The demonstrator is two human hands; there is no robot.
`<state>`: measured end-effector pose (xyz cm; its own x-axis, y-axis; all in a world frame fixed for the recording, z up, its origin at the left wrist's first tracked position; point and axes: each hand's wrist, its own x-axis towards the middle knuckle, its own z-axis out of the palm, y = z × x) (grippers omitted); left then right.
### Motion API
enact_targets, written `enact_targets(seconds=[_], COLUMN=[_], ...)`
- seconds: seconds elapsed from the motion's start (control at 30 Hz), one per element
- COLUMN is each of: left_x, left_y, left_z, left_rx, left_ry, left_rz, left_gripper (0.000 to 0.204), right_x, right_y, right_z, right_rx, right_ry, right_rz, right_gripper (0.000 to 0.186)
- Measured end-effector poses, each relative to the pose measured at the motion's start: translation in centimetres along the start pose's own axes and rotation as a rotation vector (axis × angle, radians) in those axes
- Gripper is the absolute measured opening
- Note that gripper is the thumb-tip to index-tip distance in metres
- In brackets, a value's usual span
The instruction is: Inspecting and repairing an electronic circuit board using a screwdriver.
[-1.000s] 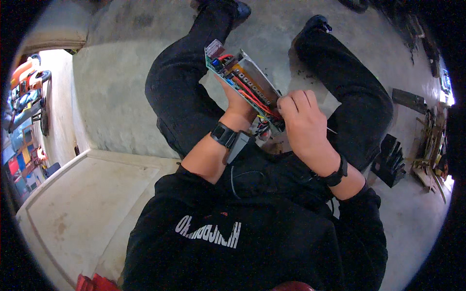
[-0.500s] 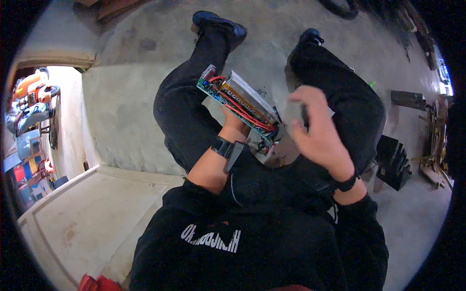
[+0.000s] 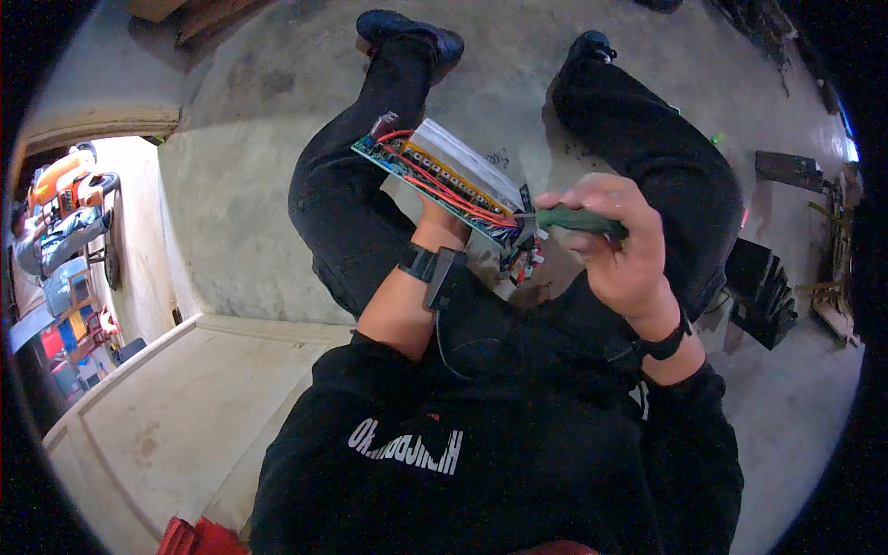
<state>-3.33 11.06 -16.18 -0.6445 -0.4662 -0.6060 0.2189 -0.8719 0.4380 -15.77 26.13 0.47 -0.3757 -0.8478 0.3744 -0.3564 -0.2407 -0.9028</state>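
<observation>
My left hand (image 3: 440, 225) is closed on a green circuit board (image 3: 404, 175) from below, its fingers mostly hidden behind it. The board is tilted and carries red wires (image 3: 453, 198), a row of small parts and a silver finned metal heat sink (image 3: 470, 165). A bundle of loose wire ends and connectors (image 3: 524, 259) hangs at its lower right end. My right hand (image 3: 627, 264) grips a screwdriver by its green handle (image 3: 583, 220). The shaft points left, its tip close to the wires at the board's right end; contact I cannot tell.
Under the board, between my legs, the concrete floor (image 3: 240, 231) shows small dark bits. Dark finned metal pieces (image 3: 758, 294) lie right of my knee. Wood scraps stand along the right wall. A pale panel (image 3: 176, 425) is at my left, and a person sits beyond the doorway.
My right hand was blurred with its fingers apart; now it is closed round the green screwdriver, by the board's right end. The board has shifted slightly left and shows more of the heat sink.
</observation>
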Motion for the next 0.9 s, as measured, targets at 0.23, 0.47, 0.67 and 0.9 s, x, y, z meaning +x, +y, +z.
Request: enact_targets(seconds=[0.23, 0.47, 0.67, 0.9], left_x=[0.4, 0.9, 1.4, 0.8], left_y=[0.1, -0.2, -0.3, 0.6], left_z=[-0.4, -0.6, -0.7, -0.2], left_rx=[-0.022, -0.033, -0.012, -0.038], left_ry=[0.009, -0.003, 0.004, 0.019], left_rz=[0.029, 0.044, 0.072, 0.013], left_gripper=[0.046, 0.045, 0.044, 0.043], right_x=[0.6, 0.5, 0.5, 1.6], right_y=[-0.1, 0.8, 0.8, -1.5], right_z=[0.2, 0.6, 0.4, 0.4], right_rx=[-0.175, -0.088, -0.123, -0.323], right_ry=[-0.027, -0.019, -0.056, -0.167], right_rz=[0.078, 0.027, -0.016, -0.063], right_gripper=[0.028, 0.032, 0.037, 0.056])
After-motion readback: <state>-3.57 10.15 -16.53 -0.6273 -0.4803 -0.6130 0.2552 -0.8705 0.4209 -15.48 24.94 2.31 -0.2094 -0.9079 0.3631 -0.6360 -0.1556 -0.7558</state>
